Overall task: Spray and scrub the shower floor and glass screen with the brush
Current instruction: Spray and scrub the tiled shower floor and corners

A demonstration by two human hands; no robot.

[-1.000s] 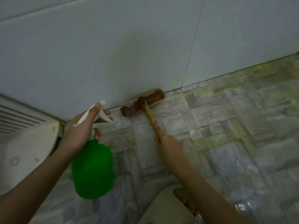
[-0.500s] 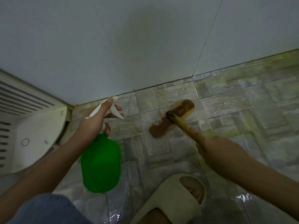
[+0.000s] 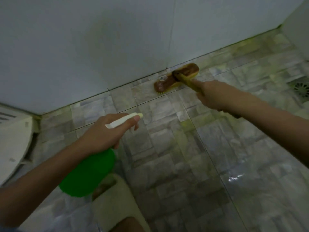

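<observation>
A long-handled scrub brush with a brown head and yellow bristles lies against the foot of the white wall, on the grey stone-tiled shower floor. My right hand grips its yellow handle just behind the head. My left hand holds a green spray bottle by its white trigger head, nozzle pointing right over the floor, left of and nearer than the brush. No glass screen shows.
White tiled wall fills the top. A round floor drain sits at the far right. A white fixture stands at the left edge. My foot in a beige slipper rests at bottom centre. Wet shine lies on the lower right tiles.
The brush went from the open floor back up against the wall's base, further to the right. My left hand with the bottle swung rightward, nozzle now level.
</observation>
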